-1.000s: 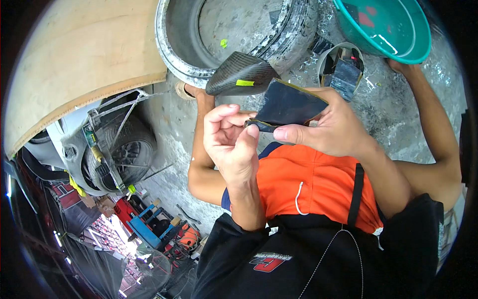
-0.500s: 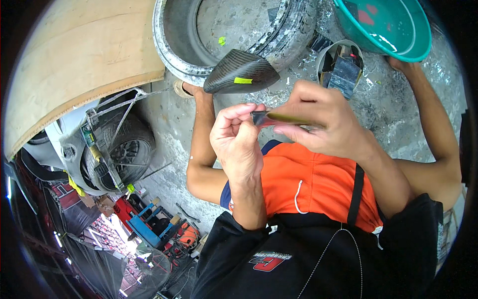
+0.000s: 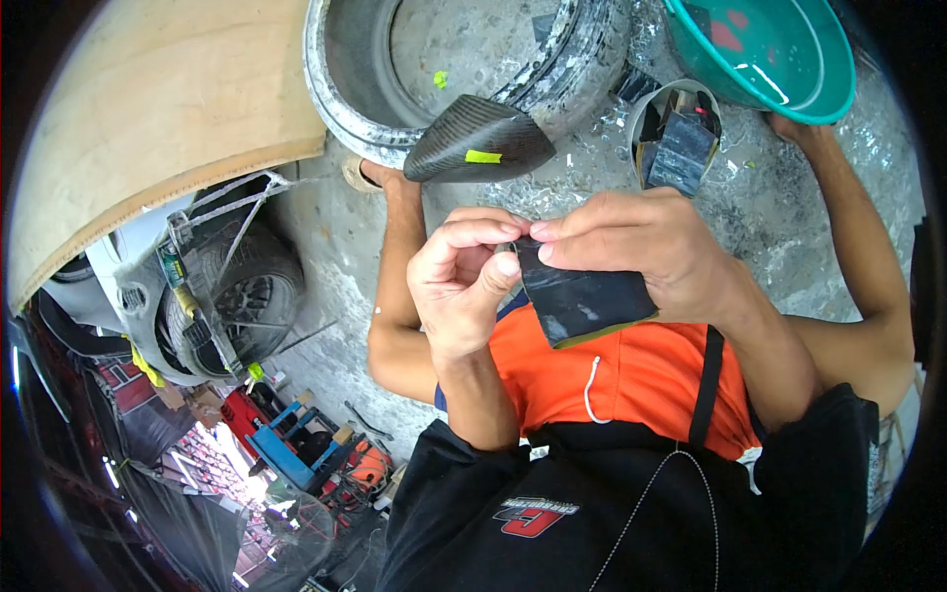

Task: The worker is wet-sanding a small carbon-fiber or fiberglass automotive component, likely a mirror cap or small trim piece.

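My right hand pinches a piece of dark sandpaper along its upper edge, thumb and fingers closed on it. The sheet hangs flat side up over my lap, with pale smudges on its face and a yellowish lower edge. At its upper left corner, my left hand pinches the same sheet between thumb and fingers. Just beyond my hands, a curved carbon-fibre part with a bright yellow tape strip leans on the rim of a worn tyre.
A white bucket holding dark sheets and blocks stands right of the tyre. Behind it is a green basin of water. On the left are a tan panel, a car wheel and a blue-and-red tool.
The sandpaper has turned from nearly edge-on to showing its dark face. My right hand has shifted slightly down and its fingers now reach the sheet's upper left corner.
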A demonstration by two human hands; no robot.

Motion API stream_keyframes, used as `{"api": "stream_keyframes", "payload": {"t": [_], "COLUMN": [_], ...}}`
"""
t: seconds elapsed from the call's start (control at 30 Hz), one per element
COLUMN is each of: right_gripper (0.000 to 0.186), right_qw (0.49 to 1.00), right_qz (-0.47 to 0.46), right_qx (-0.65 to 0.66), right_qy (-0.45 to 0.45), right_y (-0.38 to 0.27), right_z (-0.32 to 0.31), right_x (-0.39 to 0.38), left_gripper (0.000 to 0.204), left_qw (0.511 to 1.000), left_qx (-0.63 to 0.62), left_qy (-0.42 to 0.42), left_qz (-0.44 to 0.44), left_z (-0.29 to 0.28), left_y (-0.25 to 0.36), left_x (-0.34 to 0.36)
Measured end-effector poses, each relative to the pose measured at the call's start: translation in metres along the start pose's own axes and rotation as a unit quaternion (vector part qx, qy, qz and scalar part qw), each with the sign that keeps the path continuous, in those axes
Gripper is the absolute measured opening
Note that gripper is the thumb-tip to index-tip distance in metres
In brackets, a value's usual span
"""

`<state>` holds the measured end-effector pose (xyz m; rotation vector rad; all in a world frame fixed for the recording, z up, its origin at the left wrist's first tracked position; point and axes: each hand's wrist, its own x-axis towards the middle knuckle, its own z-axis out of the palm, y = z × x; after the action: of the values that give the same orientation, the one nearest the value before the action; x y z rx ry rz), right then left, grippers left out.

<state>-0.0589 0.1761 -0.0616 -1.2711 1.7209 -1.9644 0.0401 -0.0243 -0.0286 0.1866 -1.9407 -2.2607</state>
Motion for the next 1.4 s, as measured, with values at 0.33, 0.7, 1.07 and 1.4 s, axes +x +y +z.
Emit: {"api": "stream_keyframes", "payload": {"t": [0.33,0.7,1.07,1.4], "right_gripper": [0.047,0.049,0.02,0.037], "right_qw": [0.991,0.984,0.931,0.92], "right_qz": [0.129,0.171,0.348,0.27], "right_qx": [0.04,-0.057,-0.104,-0.278], "right_qy": [-0.005,-0.011,-0.025,-0.065], "right_y": [-0.012,0.001,0.08,0.094], "right_z": [0.01,0.027,-0.002,0.009], "right_x": [-0.002,0.009,0.057,0.08], "left_gripper": [0.011,0.01,0.058,0.079], "left_qw": [1.0,0.998,0.818,0.801], "left_qx": [0.016,-0.04,0.518,0.561], "left_qy": [0.021,0.041,0.238,0.209], "left_qz": [-0.01,0.002,0.08,0.007], "left_z": [-0.005,-0.028,-0.065,-0.069], "left_y": [-0.016,-0.047,-0.094,-0.112], "left_x": [-0.015,-0.001,0.053,0.054]}}
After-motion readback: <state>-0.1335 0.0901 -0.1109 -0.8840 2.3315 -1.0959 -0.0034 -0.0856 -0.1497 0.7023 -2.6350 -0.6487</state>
